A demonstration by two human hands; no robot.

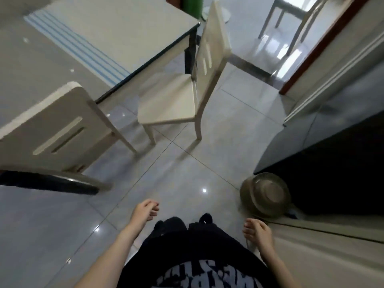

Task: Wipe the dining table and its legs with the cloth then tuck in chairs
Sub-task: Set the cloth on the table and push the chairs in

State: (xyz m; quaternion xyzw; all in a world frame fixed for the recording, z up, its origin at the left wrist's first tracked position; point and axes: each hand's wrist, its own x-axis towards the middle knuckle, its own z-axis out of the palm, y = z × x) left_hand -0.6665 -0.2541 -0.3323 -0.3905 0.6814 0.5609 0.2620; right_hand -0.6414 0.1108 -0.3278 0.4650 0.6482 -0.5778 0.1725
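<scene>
The dining table (116,32) with a glass top and a blue-striped runner fills the upper left. A cream chair (176,100) stands pulled out at its near right corner, its seat turned toward the table. A second cream chair (62,129) stands at the left, only its back showing. My left hand (145,210) and my right hand (257,231) hang low beside my body, fingers loosely curled, holding nothing. They are well away from table and chairs. No cloth is in view.
A metal bowl (266,194) lies on the tiled floor at the right, next to a dark cabinet (332,152). A doorway with a brown frame (324,42) opens at the upper right, with another chair (291,15) beyond it. A green object (193,5) stands behind the table.
</scene>
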